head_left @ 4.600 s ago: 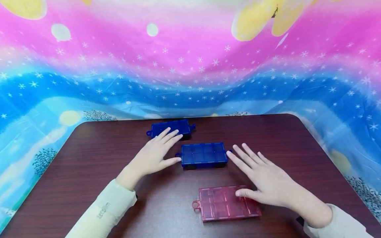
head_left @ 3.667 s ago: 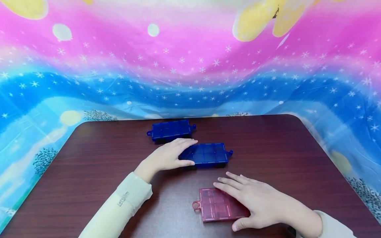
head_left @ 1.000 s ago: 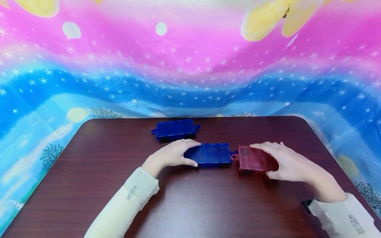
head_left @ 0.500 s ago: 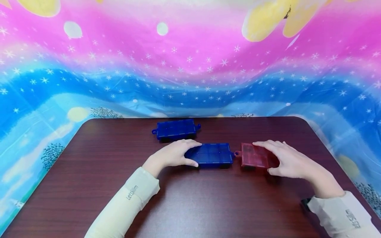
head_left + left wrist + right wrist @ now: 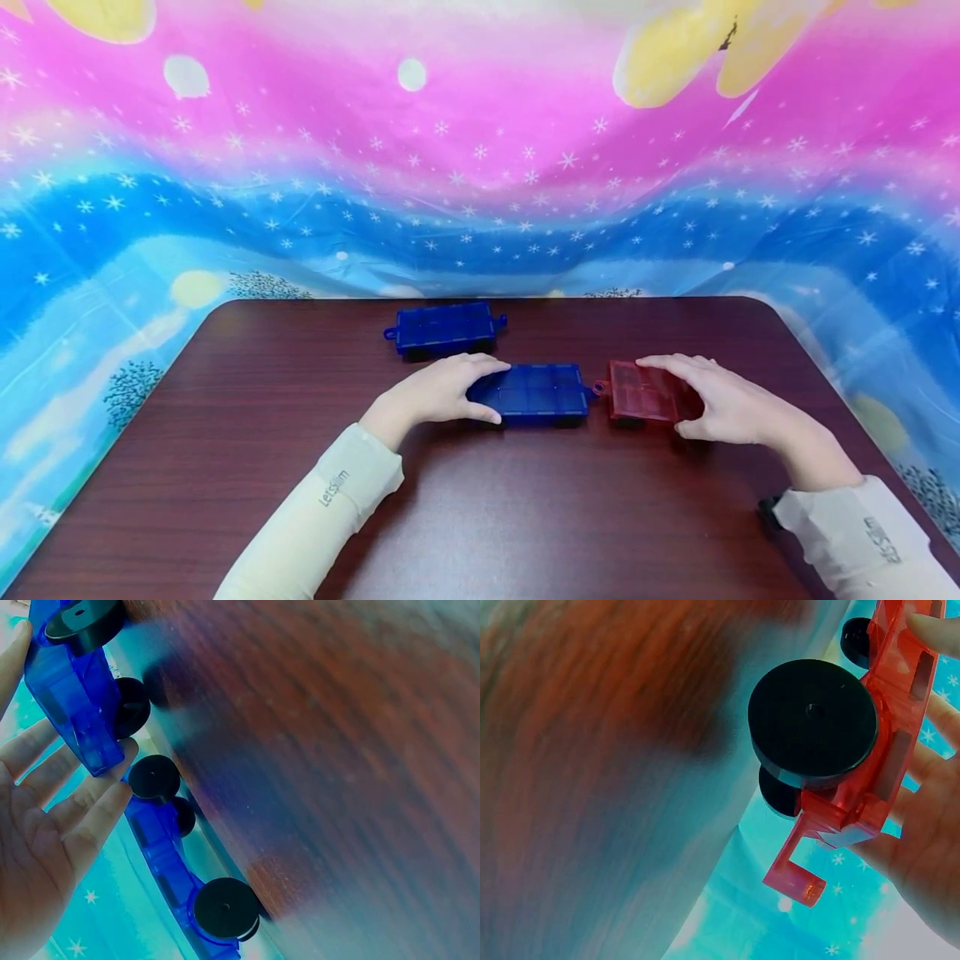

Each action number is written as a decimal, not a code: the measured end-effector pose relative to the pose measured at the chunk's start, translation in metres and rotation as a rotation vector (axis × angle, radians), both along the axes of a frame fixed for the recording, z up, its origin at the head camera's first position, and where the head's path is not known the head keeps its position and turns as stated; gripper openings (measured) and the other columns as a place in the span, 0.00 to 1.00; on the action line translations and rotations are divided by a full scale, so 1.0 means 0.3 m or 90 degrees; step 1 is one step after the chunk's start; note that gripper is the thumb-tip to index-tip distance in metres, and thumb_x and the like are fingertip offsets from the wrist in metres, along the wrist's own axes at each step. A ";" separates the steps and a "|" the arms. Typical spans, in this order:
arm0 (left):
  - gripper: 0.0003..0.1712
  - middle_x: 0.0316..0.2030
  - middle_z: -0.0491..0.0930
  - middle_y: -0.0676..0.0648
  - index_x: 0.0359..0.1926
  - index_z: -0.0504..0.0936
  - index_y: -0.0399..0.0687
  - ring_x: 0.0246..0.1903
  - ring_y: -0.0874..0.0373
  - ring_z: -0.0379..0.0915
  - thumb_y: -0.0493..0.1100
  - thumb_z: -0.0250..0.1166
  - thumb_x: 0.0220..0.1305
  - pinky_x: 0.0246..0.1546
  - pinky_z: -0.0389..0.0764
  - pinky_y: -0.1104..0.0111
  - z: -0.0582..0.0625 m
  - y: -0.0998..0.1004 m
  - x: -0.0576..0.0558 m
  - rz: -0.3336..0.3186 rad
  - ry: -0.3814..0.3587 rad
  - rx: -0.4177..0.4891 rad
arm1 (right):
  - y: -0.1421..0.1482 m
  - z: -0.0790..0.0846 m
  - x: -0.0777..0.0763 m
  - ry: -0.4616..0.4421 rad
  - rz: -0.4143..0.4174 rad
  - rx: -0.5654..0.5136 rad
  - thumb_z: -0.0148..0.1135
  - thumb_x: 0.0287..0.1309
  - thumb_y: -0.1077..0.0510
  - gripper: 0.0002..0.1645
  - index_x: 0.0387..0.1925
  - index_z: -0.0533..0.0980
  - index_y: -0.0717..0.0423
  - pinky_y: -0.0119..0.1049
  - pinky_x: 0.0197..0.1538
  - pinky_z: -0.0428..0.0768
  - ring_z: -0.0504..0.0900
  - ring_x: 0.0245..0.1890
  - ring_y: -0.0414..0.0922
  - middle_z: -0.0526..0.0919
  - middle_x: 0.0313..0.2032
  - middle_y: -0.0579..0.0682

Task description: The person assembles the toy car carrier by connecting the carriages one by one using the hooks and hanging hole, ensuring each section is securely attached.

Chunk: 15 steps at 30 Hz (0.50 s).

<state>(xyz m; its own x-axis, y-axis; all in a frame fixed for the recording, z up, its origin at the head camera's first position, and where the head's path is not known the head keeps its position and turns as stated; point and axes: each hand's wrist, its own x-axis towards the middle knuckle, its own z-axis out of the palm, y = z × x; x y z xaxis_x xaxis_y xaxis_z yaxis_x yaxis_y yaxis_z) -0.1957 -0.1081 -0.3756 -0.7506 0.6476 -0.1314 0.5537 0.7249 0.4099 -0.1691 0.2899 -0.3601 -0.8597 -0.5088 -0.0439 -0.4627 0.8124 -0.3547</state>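
Observation:
My left hand point(image 5: 435, 390) grips the left end of a translucent blue toy wagon base point(image 5: 542, 392), thumb on the near edge and fingers on the far edge. In the left wrist view this wagon base point(image 5: 64, 682) shows black wheels. My right hand point(image 5: 738, 408) holds a translucent red wagon base point(image 5: 642, 390) by its right end, in line with the blue one. The red ring point(image 5: 599, 388) overlaps the hook on the blue base's right end in the head view. Black wheels and a peg-like hook point(image 5: 796, 883) show on the red wagon base in the right wrist view.
Behind the held blue base, near the table's far edge, stands a second blue wagon base point(image 5: 446, 327) with a ring and a hook. The dark wooden table point(image 5: 480, 517) has rounded far corners. A patterned cloth point(image 5: 480, 183) hangs around it.
The right hand took hold of the red base at the front and carried it back to the blue base's right end, then shifted slightly right. The left hand closed around the nearer blue base.

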 end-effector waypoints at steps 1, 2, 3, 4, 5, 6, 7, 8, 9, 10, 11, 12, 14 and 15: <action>0.45 0.73 0.65 0.49 0.74 0.64 0.54 0.74 0.51 0.58 0.64 0.67 0.61 0.74 0.62 0.54 0.001 0.000 0.001 0.001 -0.001 0.000 | 0.000 -0.003 -0.002 -0.002 0.000 0.000 0.77 0.41 0.60 0.55 0.71 0.62 0.39 0.65 0.56 0.74 0.70 0.60 0.54 0.73 0.63 0.52; 0.45 0.73 0.65 0.49 0.74 0.64 0.54 0.74 0.51 0.58 0.63 0.67 0.61 0.74 0.62 0.54 0.001 0.001 0.002 0.001 -0.002 0.001 | 0.001 -0.005 -0.004 -0.004 0.000 -0.002 0.77 0.41 0.60 0.55 0.71 0.62 0.39 0.66 0.57 0.73 0.70 0.60 0.54 0.73 0.63 0.52; 0.45 0.73 0.64 0.49 0.74 0.64 0.54 0.74 0.51 0.58 0.63 0.67 0.61 0.74 0.62 0.54 0.001 0.001 0.003 0.002 -0.002 -0.001 | 0.001 -0.007 -0.006 -0.006 0.000 -0.003 0.78 0.40 0.61 0.55 0.71 0.63 0.39 0.66 0.58 0.72 0.70 0.60 0.54 0.74 0.63 0.52; 0.45 0.73 0.64 0.49 0.74 0.64 0.54 0.74 0.51 0.58 0.63 0.67 0.61 0.74 0.62 0.54 0.002 0.001 0.003 0.002 -0.002 -0.002 | 0.001 -0.009 -0.008 -0.006 0.000 -0.005 0.78 0.40 0.61 0.55 0.71 0.63 0.40 0.67 0.58 0.71 0.70 0.60 0.54 0.74 0.62 0.52; 0.45 0.73 0.64 0.49 0.75 0.64 0.54 0.74 0.51 0.58 0.64 0.67 0.61 0.74 0.62 0.54 0.003 0.001 0.003 0.003 -0.001 -0.002 | 0.000 -0.011 -0.010 -0.008 0.000 -0.005 0.78 0.40 0.61 0.55 0.71 0.63 0.40 0.67 0.58 0.71 0.71 0.59 0.54 0.74 0.62 0.52; 0.45 0.73 0.64 0.49 0.75 0.64 0.54 0.74 0.51 0.58 0.64 0.67 0.61 0.74 0.62 0.54 0.004 0.001 0.004 0.003 -0.001 -0.003 | 0.000 -0.013 -0.012 -0.010 0.000 -0.005 0.78 0.39 0.61 0.55 0.71 0.63 0.40 0.68 0.59 0.70 0.71 0.59 0.54 0.75 0.62 0.52; 0.45 0.73 0.64 0.49 0.75 0.64 0.54 0.74 0.51 0.58 0.64 0.67 0.61 0.74 0.62 0.54 0.004 0.001 0.004 0.002 -0.001 -0.003 | 0.000 -0.015 -0.014 -0.015 -0.001 -0.006 0.77 0.39 0.62 0.55 0.70 0.63 0.40 0.68 0.58 0.70 0.71 0.59 0.54 0.75 0.62 0.52; 0.45 0.73 0.64 0.49 0.75 0.64 0.54 0.74 0.51 0.58 0.64 0.67 0.61 0.74 0.62 0.54 0.005 0.001 0.004 0.002 0.000 -0.003 | 0.001 -0.016 -0.016 -0.019 -0.001 -0.007 0.77 0.40 0.62 0.54 0.70 0.63 0.40 0.68 0.59 0.70 0.70 0.59 0.55 0.74 0.62 0.53; 0.45 0.73 0.64 0.49 0.74 0.64 0.54 0.74 0.51 0.58 0.63 0.67 0.61 0.74 0.62 0.54 0.005 0.000 0.004 0.001 -0.001 -0.002 | 0.001 -0.018 -0.018 -0.023 -0.001 -0.009 0.77 0.40 0.62 0.54 0.70 0.63 0.40 0.68 0.59 0.69 0.70 0.60 0.55 0.74 0.62 0.53; 0.45 0.73 0.64 0.49 0.74 0.64 0.54 0.74 0.51 0.58 0.63 0.67 0.61 0.74 0.62 0.54 0.005 0.000 0.004 0.000 0.000 -0.002 | 0.001 -0.019 -0.020 -0.028 0.000 -0.011 0.77 0.40 0.62 0.54 0.70 0.63 0.40 0.69 0.60 0.68 0.70 0.60 0.55 0.74 0.62 0.53; 0.45 0.73 0.64 0.49 0.74 0.64 0.54 0.74 0.51 0.58 0.64 0.67 0.61 0.73 0.62 0.54 0.005 0.000 0.004 0.000 0.000 -0.002 | 0.001 -0.020 -0.022 -0.033 0.000 -0.014 0.76 0.40 0.63 0.54 0.70 0.63 0.40 0.70 0.61 0.66 0.70 0.61 0.56 0.74 0.62 0.53; 0.45 0.73 0.64 0.49 0.74 0.64 0.54 0.74 0.51 0.58 0.63 0.67 0.61 0.73 0.62 0.54 0.004 -0.001 0.004 0.000 0.000 -0.001 | 0.001 -0.021 -0.024 -0.039 0.001 -0.020 0.76 0.40 0.63 0.54 0.71 0.63 0.40 0.72 0.62 0.63 0.69 0.61 0.57 0.74 0.63 0.54; 0.45 0.73 0.65 0.49 0.74 0.64 0.54 0.74 0.51 0.58 0.64 0.67 0.61 0.73 0.62 0.54 0.003 -0.002 0.003 0.000 0.002 -0.001 | 0.003 -0.022 -0.028 -0.048 0.006 -0.032 0.76 0.40 0.64 0.54 0.71 0.64 0.40 0.75 0.64 0.56 0.68 0.63 0.59 0.73 0.63 0.55; 0.45 0.73 0.65 0.49 0.74 0.64 0.54 0.74 0.51 0.59 0.64 0.67 0.61 0.73 0.62 0.55 0.003 -0.003 0.003 0.001 0.001 0.000 | 0.004 -0.022 -0.030 -0.052 0.009 -0.039 0.76 0.40 0.64 0.54 0.71 0.64 0.40 0.76 0.64 0.54 0.68 0.63 0.59 0.73 0.63 0.56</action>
<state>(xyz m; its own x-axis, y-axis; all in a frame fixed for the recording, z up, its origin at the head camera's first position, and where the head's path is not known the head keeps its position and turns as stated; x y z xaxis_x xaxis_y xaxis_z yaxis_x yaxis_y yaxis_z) -0.1947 -0.1089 -0.3746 -0.7514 0.6468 -0.1304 0.5537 0.7256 0.4085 -0.1782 0.2910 -0.3668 -0.8469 -0.5254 -0.0817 -0.4422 0.7814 -0.4403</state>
